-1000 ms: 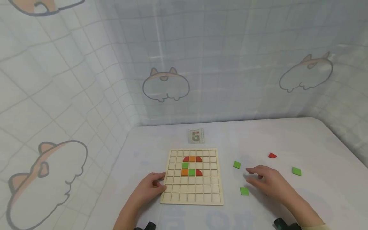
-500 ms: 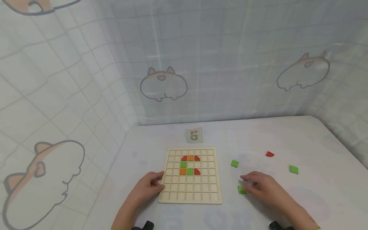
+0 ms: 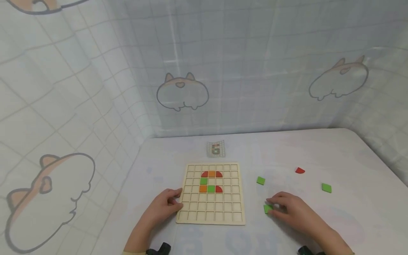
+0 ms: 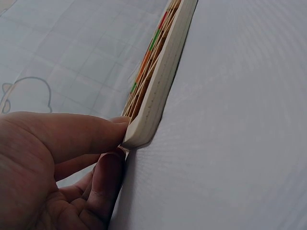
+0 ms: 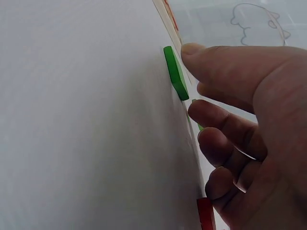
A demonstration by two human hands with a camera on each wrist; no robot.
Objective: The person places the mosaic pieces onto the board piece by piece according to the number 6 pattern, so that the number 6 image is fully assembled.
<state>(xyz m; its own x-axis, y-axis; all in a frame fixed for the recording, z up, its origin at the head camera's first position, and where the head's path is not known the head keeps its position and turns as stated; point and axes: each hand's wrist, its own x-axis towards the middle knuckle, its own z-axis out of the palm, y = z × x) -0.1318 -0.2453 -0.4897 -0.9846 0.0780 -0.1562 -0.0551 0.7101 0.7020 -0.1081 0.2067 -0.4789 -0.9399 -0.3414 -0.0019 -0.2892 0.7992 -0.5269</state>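
Note:
My left hand (image 3: 163,206) grips the left edge of a wooden grid board (image 3: 220,215), thumb and finger pinching its rim in the left wrist view. Red quarter-circle, orange square and green square tiles sit in the board's cells. To the right of the board, my right hand (image 3: 296,212) is right at a green square tile (image 3: 266,209) lying on the table. In the right wrist view, thumb and fingers are spread beside this green tile (image 5: 175,74), with a gap between them. The thumb covers part of it in the head view.
Another green tile (image 3: 260,180) lies farther back, a third green tile (image 3: 326,187) at the right, and a red quarter-circle tile (image 3: 300,170) between them. Behind the board is a small card (image 3: 215,149) with a grid pattern. A printed curtain (image 3: 242,78) encloses the table.
My right hand has moved toward me and slightly left, from between the two nearer green tiles to the nearest one. The left hand keeps its hold on the board.

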